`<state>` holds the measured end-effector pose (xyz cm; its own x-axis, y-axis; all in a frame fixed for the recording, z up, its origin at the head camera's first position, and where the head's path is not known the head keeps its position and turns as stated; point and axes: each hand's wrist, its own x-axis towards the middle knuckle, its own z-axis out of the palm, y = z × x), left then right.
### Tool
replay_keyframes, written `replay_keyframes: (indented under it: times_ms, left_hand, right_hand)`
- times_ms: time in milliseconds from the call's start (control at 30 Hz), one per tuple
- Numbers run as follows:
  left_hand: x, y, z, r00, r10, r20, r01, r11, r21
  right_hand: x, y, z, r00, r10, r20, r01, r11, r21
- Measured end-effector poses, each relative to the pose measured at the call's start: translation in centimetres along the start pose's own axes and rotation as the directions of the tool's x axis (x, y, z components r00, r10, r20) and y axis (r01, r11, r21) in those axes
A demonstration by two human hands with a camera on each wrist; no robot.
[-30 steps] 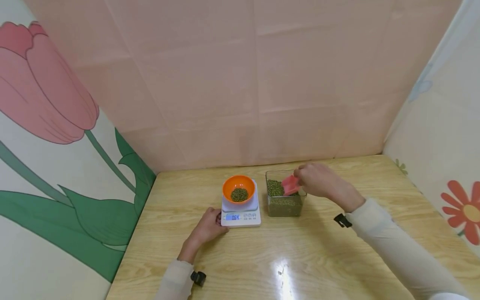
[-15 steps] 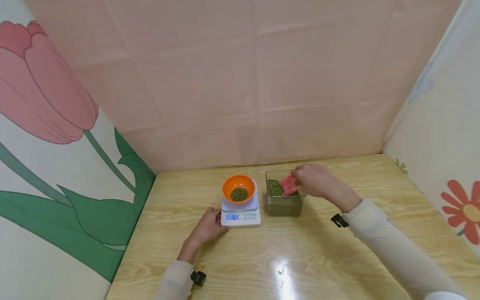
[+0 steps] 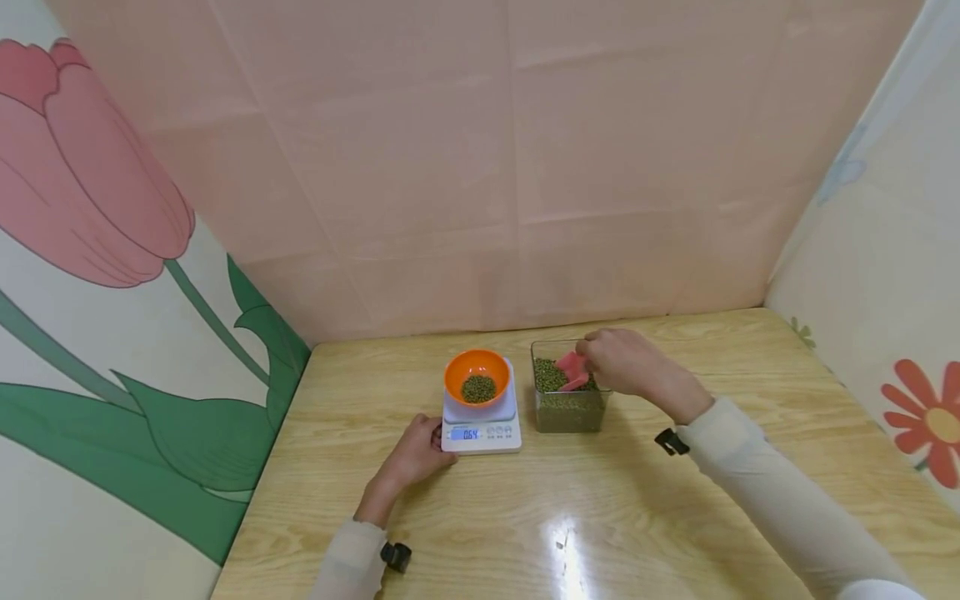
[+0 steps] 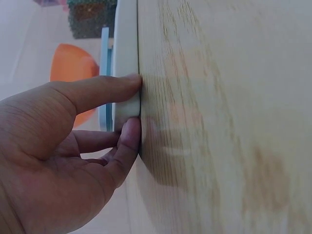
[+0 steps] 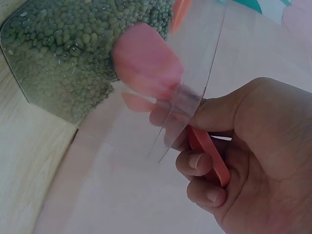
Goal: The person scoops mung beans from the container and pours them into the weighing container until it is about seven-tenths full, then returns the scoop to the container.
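Observation:
My right hand (image 3: pixel 626 362) grips a pink scoop (image 3: pixel 573 369) by its handle, fingers curled round it in the right wrist view. The scoop's blade meets the green mung beans (image 5: pixel 73 39) inside a clear rectangular container (image 3: pixel 568 421). To the left of that stands a white kitchen scale (image 3: pixel 487 445) with a lit display reading about 0.64. An orange bowl (image 3: pixel 459 372) with some mung beans at its bottom sits on the scale's platform. My left hand (image 3: pixel 412 452) holds the scale's near left corner between thumb and fingers, as the left wrist view shows.
The wood-grain table (image 3: pixel 337 400) ends at a pink-covered wall (image 3: pixel 420 208) close behind the scale and container. Side walls with painted flowers flank it. A black strap buckle (image 3: pixel 671 442) hangs off the right sleeve.
My right hand and the scoop have shifted slightly left within the container, and the scoop has changed its tilt. The left hand, scale, bowl and display stay as they were.

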<state>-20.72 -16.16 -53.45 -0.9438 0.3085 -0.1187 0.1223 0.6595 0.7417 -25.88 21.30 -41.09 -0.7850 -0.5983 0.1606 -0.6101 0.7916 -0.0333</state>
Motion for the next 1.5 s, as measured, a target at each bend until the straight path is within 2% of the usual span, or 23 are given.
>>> replay_keyframes:
  times_ms: [1033,1267,1500]
  left_hand:
    - [0.1,-0.1,0.0,1.0,0.02,0.001,-0.02,0.999,-0.026]
    - [0.1,-0.1,0.0,1.0,0.008,0.004,-0.008,1.0,-0.02]
    - [0.1,-0.1,0.0,1.0,0.025,0.002,-0.025,0.999,-0.032]
  right_hand:
    - [0.5,-0.4,1.5,0.999,-0.022,-0.032,0.022,1.0,0.0]
    - [0.8,-0.6,1.7,1.0,-0.004,-0.017,0.004,1.0,-0.009]
    - [1.1,-0.7,2.0,1.0,-0.006,-0.023,0.006,1.0,0.0]
